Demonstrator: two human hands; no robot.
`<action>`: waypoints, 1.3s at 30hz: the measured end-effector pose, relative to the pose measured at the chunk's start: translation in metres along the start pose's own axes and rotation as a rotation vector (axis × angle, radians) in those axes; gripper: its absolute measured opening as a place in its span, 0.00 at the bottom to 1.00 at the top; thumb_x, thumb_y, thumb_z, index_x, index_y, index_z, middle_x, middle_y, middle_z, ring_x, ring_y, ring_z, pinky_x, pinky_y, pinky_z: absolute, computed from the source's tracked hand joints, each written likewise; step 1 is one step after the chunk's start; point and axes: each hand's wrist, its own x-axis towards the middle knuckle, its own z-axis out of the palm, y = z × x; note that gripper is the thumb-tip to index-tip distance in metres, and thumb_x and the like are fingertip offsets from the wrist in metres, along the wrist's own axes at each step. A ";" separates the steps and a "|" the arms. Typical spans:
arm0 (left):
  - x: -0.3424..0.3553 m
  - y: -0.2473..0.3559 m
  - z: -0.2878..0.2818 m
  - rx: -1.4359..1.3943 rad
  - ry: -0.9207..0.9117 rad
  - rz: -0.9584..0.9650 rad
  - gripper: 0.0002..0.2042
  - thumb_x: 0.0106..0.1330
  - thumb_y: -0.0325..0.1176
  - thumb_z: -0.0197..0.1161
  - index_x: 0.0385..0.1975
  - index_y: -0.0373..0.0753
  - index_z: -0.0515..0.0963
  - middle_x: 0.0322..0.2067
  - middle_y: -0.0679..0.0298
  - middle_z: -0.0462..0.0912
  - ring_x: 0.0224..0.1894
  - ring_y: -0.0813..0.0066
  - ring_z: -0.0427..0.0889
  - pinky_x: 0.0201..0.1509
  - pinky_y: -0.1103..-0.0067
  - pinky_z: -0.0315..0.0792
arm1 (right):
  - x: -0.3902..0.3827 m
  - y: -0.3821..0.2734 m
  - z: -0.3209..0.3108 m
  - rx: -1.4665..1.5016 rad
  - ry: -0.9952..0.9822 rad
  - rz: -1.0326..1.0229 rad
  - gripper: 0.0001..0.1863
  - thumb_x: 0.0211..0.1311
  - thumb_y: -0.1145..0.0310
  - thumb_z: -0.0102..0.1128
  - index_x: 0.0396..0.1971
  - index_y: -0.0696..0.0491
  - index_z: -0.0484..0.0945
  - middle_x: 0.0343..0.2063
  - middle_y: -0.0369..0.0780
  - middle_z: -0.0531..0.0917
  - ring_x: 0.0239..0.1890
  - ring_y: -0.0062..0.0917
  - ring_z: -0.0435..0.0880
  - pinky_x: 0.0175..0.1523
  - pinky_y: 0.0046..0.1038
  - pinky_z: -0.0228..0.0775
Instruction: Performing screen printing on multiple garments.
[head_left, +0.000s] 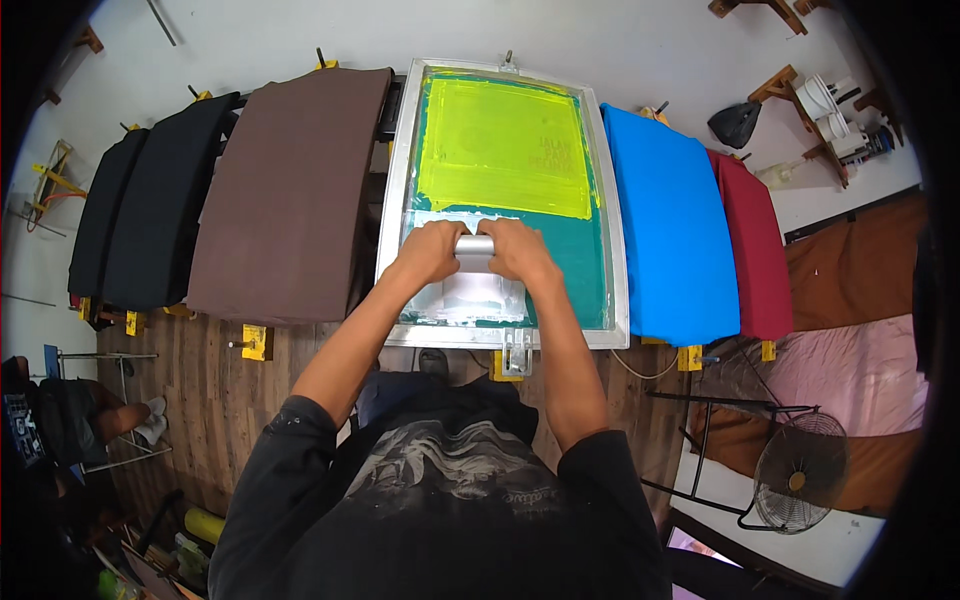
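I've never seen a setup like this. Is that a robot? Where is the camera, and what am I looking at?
No robot here: these are a person's own bare arms. The single picture comes from a wide camera worn on the head, looking down, so straight edges bend near the rim.

The left hand and right hand together grip a silver bar. It sits over the near part of a pale metal frame with a dark green sheet inside. Farther away on that sheet is a bright yellow-green patch.

To the left are brown and black covered boards; to the right, blue and dark red ones.
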 end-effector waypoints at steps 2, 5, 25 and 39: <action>0.006 0.001 -0.003 0.032 -0.039 0.006 0.20 0.44 0.18 0.60 0.41 0.37 0.81 0.35 0.48 0.84 0.39 0.49 0.83 0.45 0.65 0.76 | 0.004 0.007 0.005 0.073 -0.018 -0.001 0.18 0.43 0.77 0.61 0.39 0.51 0.79 0.36 0.48 0.83 0.44 0.45 0.82 0.47 0.44 0.72; -0.003 0.010 -0.006 0.078 -0.111 -0.007 0.21 0.44 0.19 0.61 0.42 0.37 0.81 0.36 0.48 0.84 0.39 0.49 0.84 0.46 0.65 0.77 | 0.000 0.009 0.014 0.114 0.038 -0.017 0.17 0.42 0.77 0.61 0.37 0.53 0.80 0.33 0.49 0.84 0.42 0.47 0.82 0.45 0.42 0.74; -0.002 0.004 -0.008 -0.001 -0.135 -0.064 0.15 0.48 0.23 0.62 0.38 0.38 0.82 0.33 0.49 0.85 0.38 0.52 0.84 0.44 0.65 0.78 | 0.005 0.007 0.007 0.101 -0.087 0.000 0.17 0.44 0.75 0.64 0.38 0.50 0.81 0.34 0.47 0.85 0.39 0.42 0.85 0.44 0.40 0.77; -0.092 0.026 0.017 0.006 -0.058 0.077 0.19 0.45 0.23 0.66 0.41 0.37 0.80 0.35 0.52 0.82 0.37 0.53 0.83 0.43 0.63 0.77 | -0.087 -0.027 0.026 0.104 0.016 -0.059 0.18 0.42 0.79 0.62 0.38 0.51 0.79 0.33 0.45 0.81 0.40 0.44 0.80 0.45 0.42 0.72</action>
